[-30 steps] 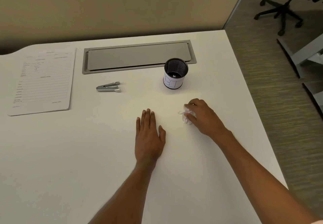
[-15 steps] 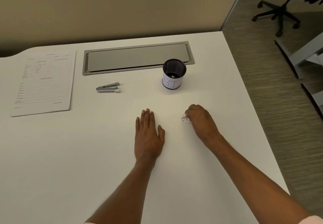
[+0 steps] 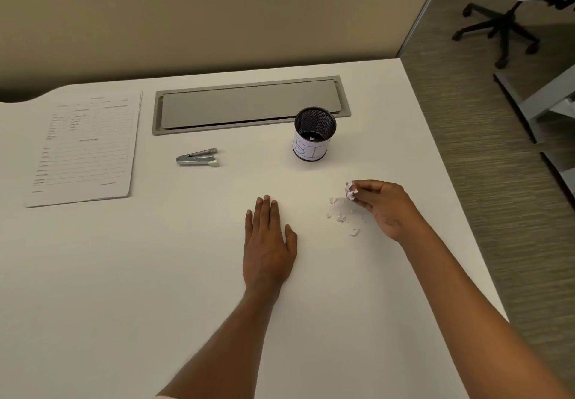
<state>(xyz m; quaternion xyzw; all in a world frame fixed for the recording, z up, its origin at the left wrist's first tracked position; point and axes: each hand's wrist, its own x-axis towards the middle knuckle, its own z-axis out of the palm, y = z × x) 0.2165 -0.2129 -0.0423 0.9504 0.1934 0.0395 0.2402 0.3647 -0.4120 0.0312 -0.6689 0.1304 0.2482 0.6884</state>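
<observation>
My right hand (image 3: 385,208) is lifted just off the white desk (image 3: 155,274) and pinches a small wad of torn paper scraps (image 3: 351,190) at its fingertips. Several loose white scraps (image 3: 341,217) lie on the desk under and left of that hand. A black mesh cup (image 3: 314,134) with a white paper label stands behind the scraps, with a white scrap inside it. My left hand (image 3: 267,243) lies flat on the desk, palm down, fingers straight, holding nothing.
A metal staple remover (image 3: 197,158) lies left of the cup. A printed form (image 3: 84,146) sits at the far left. A grey cable hatch (image 3: 249,104) runs along the back. The desk's right edge drops to carpet; an office chair (image 3: 510,19) stands beyond.
My right hand has lifted off the desk with a wad of scraps pinched in its fingertips, uncovering the loose scraps underneath. My left hand has stayed flat in place.
</observation>
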